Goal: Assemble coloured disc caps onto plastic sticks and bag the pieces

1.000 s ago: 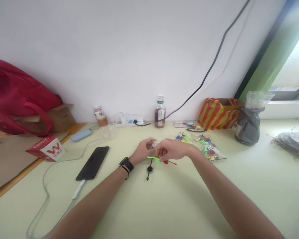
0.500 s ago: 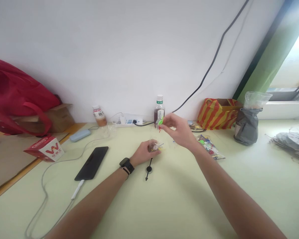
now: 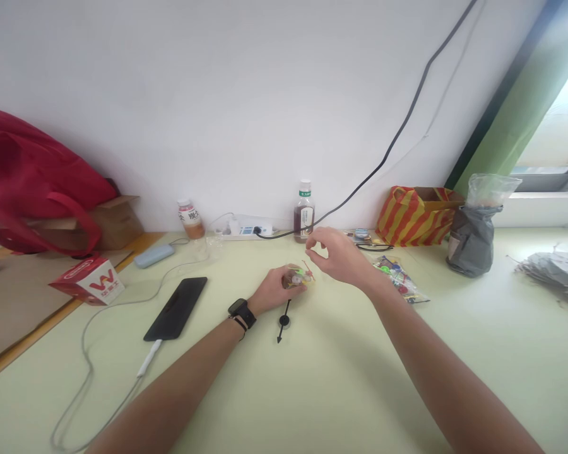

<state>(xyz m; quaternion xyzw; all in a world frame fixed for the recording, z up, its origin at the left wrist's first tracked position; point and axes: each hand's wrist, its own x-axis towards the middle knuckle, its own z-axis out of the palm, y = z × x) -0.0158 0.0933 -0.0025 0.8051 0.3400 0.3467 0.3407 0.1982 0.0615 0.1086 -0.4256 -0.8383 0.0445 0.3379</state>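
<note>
My left hand (image 3: 274,290), wearing a black watch (image 3: 242,311), is closed around a small clear plastic container (image 3: 289,277). Inside or on top of it lie small pieces in green, red, white and yellow; their exact kind is too small to make out. Just right of and above it hovers my right hand (image 3: 337,253), thumb and forefinger curved with a small gap and nothing visible between them. Below my left hand a black arrow-shaped piece with a round middle (image 3: 284,321) lies on the table. Under my right wrist sits a clear bag of colourful small parts (image 3: 399,279).
At left are a phone (image 3: 176,309) on a white cable, a red-and-white box (image 3: 91,281) and a red bag (image 3: 42,183). Bottles (image 3: 305,214) and a power strip (image 3: 248,229) line the wall. A striped bag (image 3: 414,217) and grey bag (image 3: 473,243) stand right.
My right hand has let go of the green and red piece, which now rests at the container in my left hand. The right hand has drawn slightly right; my left hand has stayed put.
</note>
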